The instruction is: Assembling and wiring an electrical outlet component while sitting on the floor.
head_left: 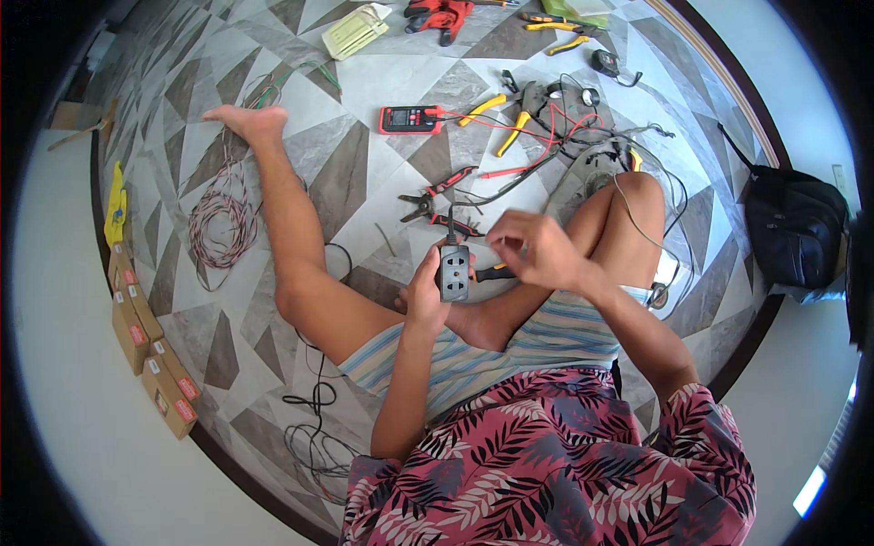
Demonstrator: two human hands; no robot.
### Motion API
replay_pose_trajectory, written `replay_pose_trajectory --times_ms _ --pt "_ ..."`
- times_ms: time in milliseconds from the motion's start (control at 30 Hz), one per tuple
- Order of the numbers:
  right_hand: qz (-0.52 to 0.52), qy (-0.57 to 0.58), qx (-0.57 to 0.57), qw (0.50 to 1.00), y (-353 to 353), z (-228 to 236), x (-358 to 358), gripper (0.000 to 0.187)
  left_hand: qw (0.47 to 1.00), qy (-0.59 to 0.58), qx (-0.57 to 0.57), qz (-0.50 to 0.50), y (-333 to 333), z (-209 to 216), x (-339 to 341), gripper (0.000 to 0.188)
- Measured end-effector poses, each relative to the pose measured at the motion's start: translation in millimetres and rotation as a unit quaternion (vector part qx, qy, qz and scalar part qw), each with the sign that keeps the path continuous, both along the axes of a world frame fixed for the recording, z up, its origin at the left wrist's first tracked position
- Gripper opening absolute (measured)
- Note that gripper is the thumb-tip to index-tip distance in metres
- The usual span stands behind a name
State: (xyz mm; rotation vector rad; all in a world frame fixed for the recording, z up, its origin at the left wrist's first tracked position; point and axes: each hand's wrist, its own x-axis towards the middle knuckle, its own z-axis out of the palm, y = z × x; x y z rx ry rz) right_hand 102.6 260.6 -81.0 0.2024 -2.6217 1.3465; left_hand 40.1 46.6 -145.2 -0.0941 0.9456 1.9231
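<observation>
My left hand is wrapped round a black extension socket, held upright above my lap with its outlet face toward me. A black cord leaves its far end. Just to the right, my right hand is raised with its fingers curled together in a pinch. Anything between those fingertips is too small or hidden to make out. Below that hand shows a dark-handled tool, perhaps a screwdriver, partly covered. Beyond the socket lie red-and-black pliers with open jaws and a second red-handled tool.
A red multimeter with leads, yellow-handled pliers and tangled cables lie ahead. A coil of twisted wire is at left, small boxes along the wall. A black backpack leans at right; black cable loops lower left.
</observation>
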Motion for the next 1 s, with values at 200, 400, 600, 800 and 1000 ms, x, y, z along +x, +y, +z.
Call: replay_pose_trajectory --times_ms 200,400,600,800,1000 --pt "-0.151 -0.219 -0.114 0.957 -48.7 2.2 14.8 0.065 0.995 0.03 0.043 0.09 27.8 -8.3 14.2 0.048" --pt "-0.198 -0.241 -0.059 0.948 -50.5 -16.6 6.4 0.061 0.99 0.01 0.079 0.115 35.9 -27.8 22.7 0.045" --pt "-0.208 -0.21 0.014 0.955 -53.1 -27.0 5.0 0.053 0.979 -0.076 0.106 0.159 33.3 -42.7 17.1 0.044" --pt "-0.223 -0.282 -0.095 0.928 -7.4 -33.6 8.8 0.047 0.954 -0.158 0.2 0.157 20.7 -44.4 10.7 0.041" --pt "-0.227 -0.281 0.106 0.926 14.0 -56.9 4.8 0.042 0.959 -0.175 0.181 0.132 17.1 -9.3 13.4 0.045"
